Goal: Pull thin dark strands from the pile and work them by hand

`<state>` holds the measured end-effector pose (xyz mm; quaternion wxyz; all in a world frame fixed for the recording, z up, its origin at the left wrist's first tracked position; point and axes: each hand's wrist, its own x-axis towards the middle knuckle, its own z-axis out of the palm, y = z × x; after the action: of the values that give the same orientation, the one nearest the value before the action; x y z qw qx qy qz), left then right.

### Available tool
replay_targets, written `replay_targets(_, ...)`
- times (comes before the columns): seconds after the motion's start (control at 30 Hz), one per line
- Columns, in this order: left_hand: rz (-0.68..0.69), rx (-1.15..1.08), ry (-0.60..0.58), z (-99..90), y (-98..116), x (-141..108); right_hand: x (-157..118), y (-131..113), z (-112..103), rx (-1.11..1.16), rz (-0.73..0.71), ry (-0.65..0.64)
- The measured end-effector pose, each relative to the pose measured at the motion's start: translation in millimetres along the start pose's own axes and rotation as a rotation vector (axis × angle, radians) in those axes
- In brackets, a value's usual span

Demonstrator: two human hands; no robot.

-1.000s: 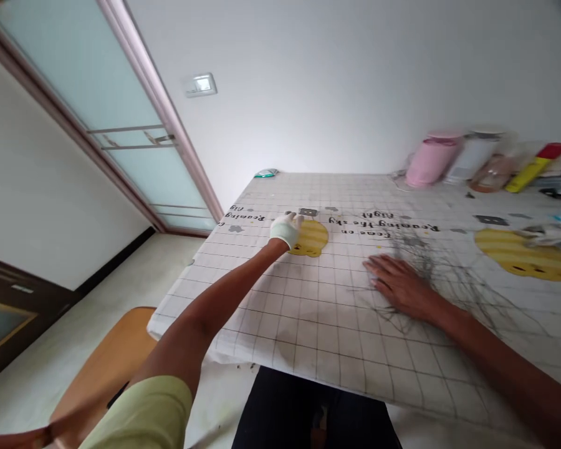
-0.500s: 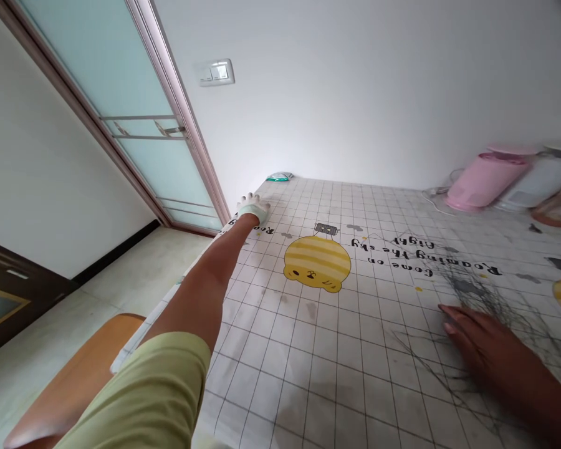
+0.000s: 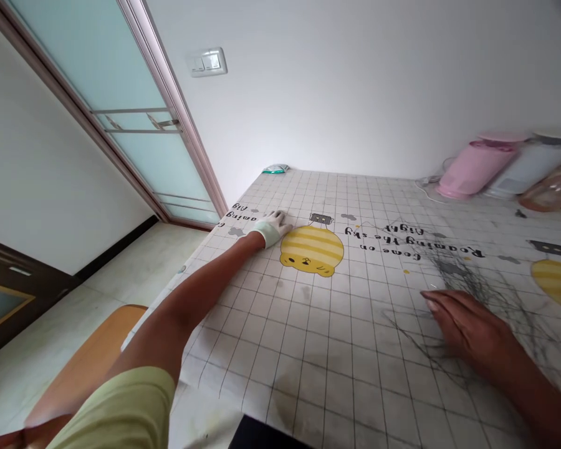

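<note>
My left hand [image 3: 274, 229], in a white glove, lies on the grid-patterned tablecloth [image 3: 308, 337] just left of the printed yellow striped bear [image 3: 312, 249]. Its fingers are spread and nothing is in them. At the right, my bare right hand [image 3: 467, 321] rests low over the cloth, thumb and fingers pressed together at the tips. Whatever it may hold is too small to make out. Thin dark strands [image 3: 500, 293] lie loosely tangled beyond and around that hand.
Pink [image 3: 477, 167] and white [image 3: 526, 168] containers stand by the wall at the right, near a cable. A green-and-white packet [image 3: 275, 169] lies at the far corner. An orange chair [image 3: 88, 362] is beside the table, and a glass door [image 3: 135, 156] is behind.
My left hand has moved from the table's left edge inward, towards the printed bear. My right hand stays beside the strands. The view has shifted slightly.
</note>
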<state>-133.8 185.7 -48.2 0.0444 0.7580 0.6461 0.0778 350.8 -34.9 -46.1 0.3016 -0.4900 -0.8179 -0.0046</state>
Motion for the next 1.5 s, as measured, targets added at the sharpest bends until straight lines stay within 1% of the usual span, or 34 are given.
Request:
replay_targets(0.13,0.167,-0.010,0.051,17.5,36.9,-58.3,10.2,-16.7,-6.7,-0.025,-0.058,0.109)
replay_targets(0.2,0.237,-0.024,0.065,22.5,54.0,-85.7,18.7,-35.0,-12.6,-0.010,-0.059,0.125)
replay_targets(0.23,0.268,-0.030,0.067,24.0,62.2,-98.4,24.2,-46.9,-16.0,0.009,-0.069,0.113)
replay_targets(0.27,0.295,-0.036,0.065,25.0,69.8,-110.1,30.5,-60.0,-19.1,0.027,-0.061,0.083)
replay_targets(0.33,0.342,-0.045,0.055,26.1,83.3,-130.5,45.5,-86.9,-22.4,0.051,-0.035,-0.019)
replay_targets(0.4,0.400,-0.061,0.053,26.7,93.8,-146.8,62.1,-110.6,-18.6,0.032,-0.022,-0.106)
replay_targets(0.47,0.449,-0.081,0.060,27.2,101.2,-158.8,78.3,-127.7,-6.2,-0.006,-0.022,-0.213)
replay_targets(0.53,0.481,-0.095,0.069,27.0,105.5,-166.9,91.5,-137.8,12.6,-0.065,0.024,-0.320)
replay_targets(0.63,0.481,-0.108,0.068,25.4,107.9,-172.9,101.9,-144.1,43.3,-0.176,0.129,-0.501)
replay_targets(0.67,0.477,-0.114,0.066,25.0,108.0,-173.7,102.6,-144.7,52.2,-0.216,0.135,-0.526)
replay_targets(0.77,0.473,-0.133,0.059,25.2,108.3,-174.1,99.2,-144.0,71.8,-0.272,0.071,-0.478)
replay_targets(0.9,0.473,-0.192,0.045,26.0,110.0,-172.2,91.0,-136.1,85.8,-0.268,0.010,-0.416)
replay_targets(0.93,0.452,-0.232,0.045,24.2,110.2,-171.0,89.3,-132.9,88.2,-0.257,-0.011,-0.392)
replay_targets(0.97,0.402,-0.292,0.059,21.1,110.0,-169.4,87.8,-129.2,90.2,-0.242,-0.034,-0.362)
replay_targets(1.0,0.324,-0.372,0.090,16.4,109.4,-167.1,86.5,-125.6,91.7,-0.223,-0.058,-0.328)
replay_targets(1.1,0.032,-0.681,0.190,-5.3,106.4,-157.2,83.8,-116.8,91.4,-0.155,-0.113,-0.208)
replay_targets(1.13,-0.028,-0.777,0.173,-13.9,106.0,-153.3,83.4,-115.3,89.3,-0.134,-0.132,-0.161)
replay_targets(1.17,-0.085,-0.860,0.130,-22.2,106.4,-149.5,83.0,-114.6,86.3,-0.114,-0.152,-0.112)
replay_targets(1.23,-0.153,-0.980,-0.022,-37.1,110.2,-142.9,82.4,-115.2,78.2,-0.083,-0.194,-0.022)
replay_targets(1.3,-0.183,-1.011,-0.145,-47.7,116.7,-138.6,81.5,-116.5,69.1,-0.071,-0.240,0.040)
replay_targets(1.33,-0.184,-1.001,-0.179,-51.3,120.1,-137.2,80.8,-117.0,65.0,-0.074,-0.262,0.059)
replay_targets(1.4,-0.160,-0.982,-0.221,-54.8,124.8,-135.8,79.5,-116.8,58.4,-0.091,-0.300,0.081)
replay_targets(1.5,-0.085,-1.040,-0.254,-51.6,123.8,-134.9,78.4,-114.6,54.8,-0.111,-0.324,0.103)
